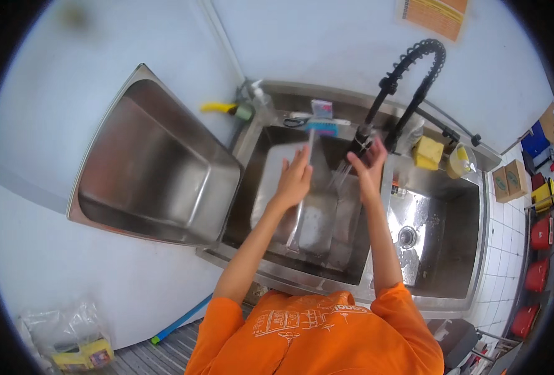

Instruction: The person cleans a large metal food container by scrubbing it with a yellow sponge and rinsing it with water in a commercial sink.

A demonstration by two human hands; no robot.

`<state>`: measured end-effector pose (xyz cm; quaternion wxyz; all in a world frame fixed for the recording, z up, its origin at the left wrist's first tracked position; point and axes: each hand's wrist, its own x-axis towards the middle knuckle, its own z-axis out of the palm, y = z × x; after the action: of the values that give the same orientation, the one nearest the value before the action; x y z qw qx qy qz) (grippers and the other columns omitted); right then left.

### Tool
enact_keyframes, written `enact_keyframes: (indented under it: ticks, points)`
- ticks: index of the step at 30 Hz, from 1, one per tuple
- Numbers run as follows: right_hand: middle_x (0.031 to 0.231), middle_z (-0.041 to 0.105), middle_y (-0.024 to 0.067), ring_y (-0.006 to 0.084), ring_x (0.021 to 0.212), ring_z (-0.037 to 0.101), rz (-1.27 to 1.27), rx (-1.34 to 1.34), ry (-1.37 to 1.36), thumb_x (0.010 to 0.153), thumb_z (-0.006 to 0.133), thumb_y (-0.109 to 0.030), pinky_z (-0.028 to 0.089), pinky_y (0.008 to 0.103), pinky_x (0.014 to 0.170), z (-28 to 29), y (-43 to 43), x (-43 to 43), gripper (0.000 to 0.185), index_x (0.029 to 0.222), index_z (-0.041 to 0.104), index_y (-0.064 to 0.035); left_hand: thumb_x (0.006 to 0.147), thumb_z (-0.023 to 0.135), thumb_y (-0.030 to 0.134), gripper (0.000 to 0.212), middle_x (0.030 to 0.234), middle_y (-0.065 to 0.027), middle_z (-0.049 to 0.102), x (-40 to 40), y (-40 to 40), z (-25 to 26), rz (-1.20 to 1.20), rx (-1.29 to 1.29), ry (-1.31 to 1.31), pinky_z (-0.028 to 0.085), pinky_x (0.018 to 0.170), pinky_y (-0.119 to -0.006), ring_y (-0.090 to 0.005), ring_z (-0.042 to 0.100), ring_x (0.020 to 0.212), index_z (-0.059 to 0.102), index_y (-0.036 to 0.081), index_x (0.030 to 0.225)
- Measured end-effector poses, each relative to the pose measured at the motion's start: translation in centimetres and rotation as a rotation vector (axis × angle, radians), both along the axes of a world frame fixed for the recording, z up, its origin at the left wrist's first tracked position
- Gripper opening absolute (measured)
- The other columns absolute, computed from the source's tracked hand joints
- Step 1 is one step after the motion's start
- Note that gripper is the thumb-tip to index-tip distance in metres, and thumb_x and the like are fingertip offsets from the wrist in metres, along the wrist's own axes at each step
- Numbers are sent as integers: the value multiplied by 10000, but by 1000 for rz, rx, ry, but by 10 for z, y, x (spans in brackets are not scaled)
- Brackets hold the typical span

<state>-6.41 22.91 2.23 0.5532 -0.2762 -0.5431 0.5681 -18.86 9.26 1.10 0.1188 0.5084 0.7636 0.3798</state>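
Note:
My right hand [371, 164] is at the black spray head [359, 146] of a spring-coil faucet [429, 51], its fingers around the near side. Water streams down from the head into the left basin of a steel double sink [366, 262]. My left hand [297, 180] is on the upper edge of a clear, shallow plastic container or lid [298, 220], tilted in that basin; its exact shape is blurred. A pale tray-like piece [267, 173] lies behind and left of it. Whether the left fingers are closed on the edge is partly hidden.
A large steel pan [150, 164] leans at the left against the wall. Behind the basin stand a pump bottle [263, 101] and a blue brush [321, 126]. Yellow sponges [428, 152] and a plastic tub [460, 161] sit behind the right basin [455, 239].

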Motion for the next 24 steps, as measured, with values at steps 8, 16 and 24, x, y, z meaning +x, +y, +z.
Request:
enact_keyframes:
  ticks: [8,16,24]
  points:
    - [925,636,68,123,905,599,355,217,-202,758,664,-42,450,269,808,42,17,-19,325,1049,523,-12,776,608,67,912,1438,-192,227,-30,58,5,206,-328,381,265,1026,-527,-331,190,1345,-26,112,1429]
    - [861,659,71,133,838,622,288,246,-348,749,668,-63,468,277,776,29,15,-4,287,1009,554,-17,692,533,-60,885,1046,-271,559,-113,27,-1,251,-326,141,427,833,-455,-420,523,995,116,200,1428]
    - [829,646,50,118,788,600,291,213,-427,758,669,-127,458,265,739,39,15,-3,260,979,570,-33,663,478,-106,745,1196,-197,532,-156,20,-20,186,48,-30,411,898,-364,-345,501,1120,371,167,1348]
